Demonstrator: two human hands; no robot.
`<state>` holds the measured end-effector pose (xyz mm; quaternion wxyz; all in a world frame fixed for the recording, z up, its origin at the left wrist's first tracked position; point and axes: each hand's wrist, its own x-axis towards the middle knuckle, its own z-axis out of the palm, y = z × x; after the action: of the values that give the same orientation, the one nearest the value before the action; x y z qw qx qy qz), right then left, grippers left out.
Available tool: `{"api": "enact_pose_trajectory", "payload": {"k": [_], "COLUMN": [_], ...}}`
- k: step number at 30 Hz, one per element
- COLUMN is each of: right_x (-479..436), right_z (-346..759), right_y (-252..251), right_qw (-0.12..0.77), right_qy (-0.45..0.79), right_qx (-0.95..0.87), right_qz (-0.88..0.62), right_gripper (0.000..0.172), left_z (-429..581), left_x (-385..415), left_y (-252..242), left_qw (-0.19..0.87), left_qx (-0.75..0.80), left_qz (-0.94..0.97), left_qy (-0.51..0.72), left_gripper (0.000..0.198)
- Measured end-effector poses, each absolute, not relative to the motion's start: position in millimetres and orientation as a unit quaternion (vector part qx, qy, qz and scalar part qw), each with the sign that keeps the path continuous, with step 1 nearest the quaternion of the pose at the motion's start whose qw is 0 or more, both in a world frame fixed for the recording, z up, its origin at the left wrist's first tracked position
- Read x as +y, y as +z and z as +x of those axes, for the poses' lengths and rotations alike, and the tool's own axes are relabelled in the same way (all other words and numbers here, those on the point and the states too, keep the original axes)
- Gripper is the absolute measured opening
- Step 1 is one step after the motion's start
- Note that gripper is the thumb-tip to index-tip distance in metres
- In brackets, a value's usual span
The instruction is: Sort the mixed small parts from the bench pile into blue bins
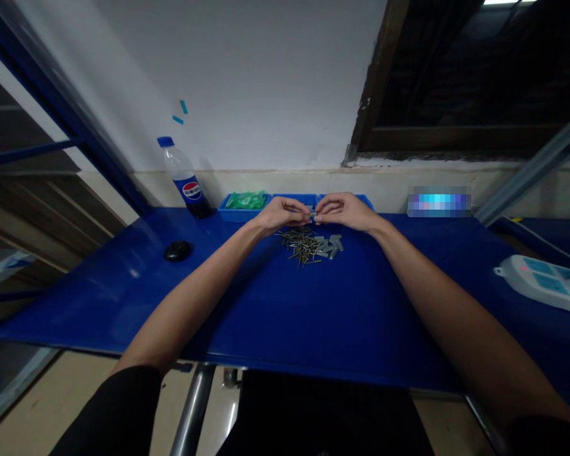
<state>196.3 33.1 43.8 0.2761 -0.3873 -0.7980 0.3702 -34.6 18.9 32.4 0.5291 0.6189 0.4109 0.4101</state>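
Observation:
My left hand (284, 214) and my right hand (344, 211) meet above the far middle of the blue table, fingertips pinched close together. Between them is a small part (313, 215), greyish and too tiny to name; both hands appear closed on it. Just below lies a loose pile of thin brass-coloured screws or pins (303, 246). Beside it on the right are several small clear or grey flat pieces (331, 246). Behind my hands stand blue bins, partly hidden; the left blue bin (224, 214) holds green bags (246, 200).
A cola bottle (185, 180) stands at the back left, with a black mouse (177, 251) in front of it. On the right are a blurred-out box (439, 204) and a white case with blue panels (548, 284). The wall borders the blue table (285, 316).

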Motion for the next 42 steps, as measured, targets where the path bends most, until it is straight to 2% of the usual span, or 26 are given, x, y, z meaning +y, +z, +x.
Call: {"api": "enact_pose_trajectory", "payload": {"k": [3, 7, 11, 14, 16, 22, 27, 30, 37, 42], "right_x": [38, 38, 32, 31, 32, 34, 39, 41, 37, 33], "right_z": [203, 207, 198, 191, 189, 189, 195, 197, 191, 184], "right_y": [47, 50, 46, 41, 38, 38, 45, 48, 46, 42], "right_qw": [0.194, 0.039, -0.002, 0.018, 0.031, 0.065, 0.116, 0.168, 0.369, 0.399], "right_qy": [0.264, 0.093, 0.136, 0.158, 0.15, 0.155, 0.182, 0.257, 0.488, 0.564], "right_qx": [-0.834, -0.842, -0.809, -0.809, -0.808, -0.82, -0.81, -0.795, -0.634, -0.575], "right_qz": [-0.443, -0.531, -0.572, -0.566, -0.57, -0.547, -0.545, -0.523, -0.473, -0.438], "right_gripper": [0.027, 0.028, 0.017, 0.005, 0.003, 0.006, 0.015, 0.017, 0.016, 0.019], "left_z": [-37, -41, -38, -32, -29, -28, -30, -30, -29, -31], "left_x": [26, 35, 35, 31, 29, 27, 28, 27, 19, 20], "left_y": [27, 21, 23, 25, 26, 25, 27, 28, 35, 32], "left_qw": [0.493, 0.401, 0.391, 0.4, 0.392, 0.382, 0.391, 0.399, 0.45, 0.437], "left_qx": [0.441, 0.481, 0.47, 0.453, 0.45, 0.434, 0.425, 0.419, 0.385, 0.39], "left_qz": [0.609, 0.626, 0.632, 0.656, 0.675, 0.703, 0.701, 0.7, 0.689, 0.679], "left_qy": [0.437, 0.465, 0.476, 0.452, 0.433, 0.415, 0.418, 0.418, 0.417, 0.443], "left_gripper": [0.014, 0.029, 0.025, 0.018, 0.015, 0.015, 0.015, 0.015, 0.022, 0.028]}}
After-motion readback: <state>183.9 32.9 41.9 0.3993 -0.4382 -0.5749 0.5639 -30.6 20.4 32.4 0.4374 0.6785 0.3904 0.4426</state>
